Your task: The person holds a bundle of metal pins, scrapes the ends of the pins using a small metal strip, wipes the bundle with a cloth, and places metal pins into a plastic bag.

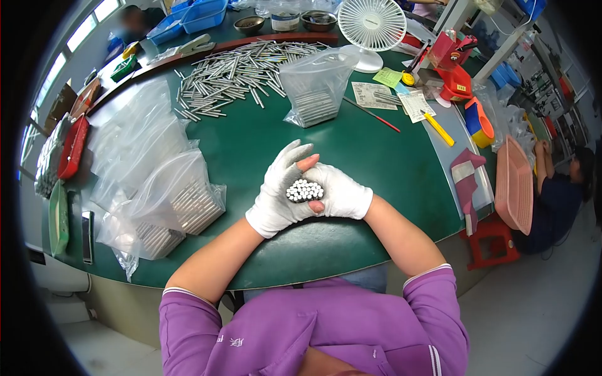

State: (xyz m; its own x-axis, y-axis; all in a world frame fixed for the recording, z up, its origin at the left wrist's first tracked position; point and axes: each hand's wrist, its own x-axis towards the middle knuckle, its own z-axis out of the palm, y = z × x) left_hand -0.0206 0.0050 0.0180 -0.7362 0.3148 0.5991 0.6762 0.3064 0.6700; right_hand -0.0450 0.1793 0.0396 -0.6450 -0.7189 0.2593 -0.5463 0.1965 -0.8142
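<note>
Both my hands wear white gloves with some fingertips bare. Between them is a bundle of metal rods (305, 190), its round bright ends facing up toward me. My left hand (276, 191) wraps the bundle from the left, its upper fingers raised. From the right, my right hand (342, 191) cups the same bundle, and most of the rods' length is hidden by the gloves. Beyond my hands stands a clear plastic bag (316, 81) with similar rods inside. Farther back lies a loose heap of metal rods (232, 75).
Clear bags of rods (182, 194) cover the table's left side, near a phone (87, 237). A white fan (372, 25) stands at the back. Paper slips (375, 96), a red stick (382, 122) and a yellow cutter (439, 129) lie right. Another person (558, 194) sits far right.
</note>
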